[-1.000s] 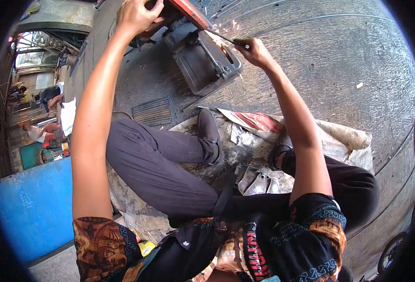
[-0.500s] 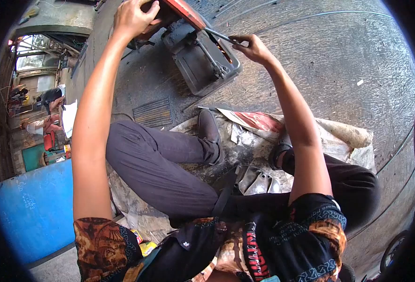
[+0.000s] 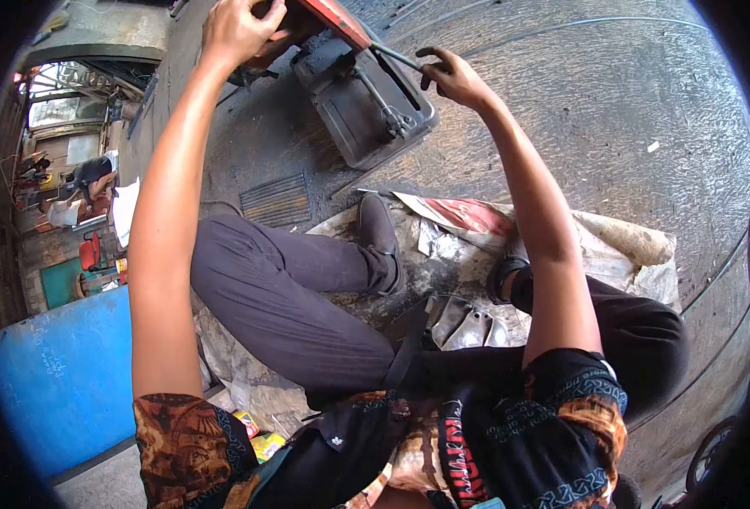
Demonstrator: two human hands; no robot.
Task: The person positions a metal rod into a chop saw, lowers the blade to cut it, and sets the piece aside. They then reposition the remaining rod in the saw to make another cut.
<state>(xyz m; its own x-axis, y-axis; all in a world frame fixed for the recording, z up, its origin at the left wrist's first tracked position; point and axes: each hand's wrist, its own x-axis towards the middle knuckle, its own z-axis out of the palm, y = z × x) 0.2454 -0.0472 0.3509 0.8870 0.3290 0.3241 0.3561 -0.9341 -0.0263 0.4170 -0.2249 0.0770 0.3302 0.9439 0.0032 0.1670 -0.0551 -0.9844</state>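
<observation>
At the top of the head view stands a dark grey machine (image 3: pixel 360 127) with a flat base and a clamp screw (image 3: pixel 379 100); it looks like a cut-off saw. A red arm (image 3: pixel 341 23) slants over it. From that arm a thin metal rod (image 3: pixel 396 56) sticks out to the right. My right hand (image 3: pixel 460 78) is loosely curled round the rod's end, index finger raised. Left of the red arm, my left hand (image 3: pixel 241 32) has its thumb and fingers bent together. What it holds, if anything, is cut off by the frame's upper edge.
A floor grate (image 3: pixel 275 202) lies left of the machine. Between my legs are a dirty sheet (image 3: pixel 638 242) and shiny metal pieces (image 3: pixel 468 327). Cables (image 3: pixel 579 23) cross the floor. A blue panel (image 3: pixel 61 382) stands at left, with a person (image 3: pixel 95 174) farther back.
My right hand's fingers have loosened and the index finger has lifted off the rod. My left hand has shifted slightly up and left. Orange specks by the machine base have gone.
</observation>
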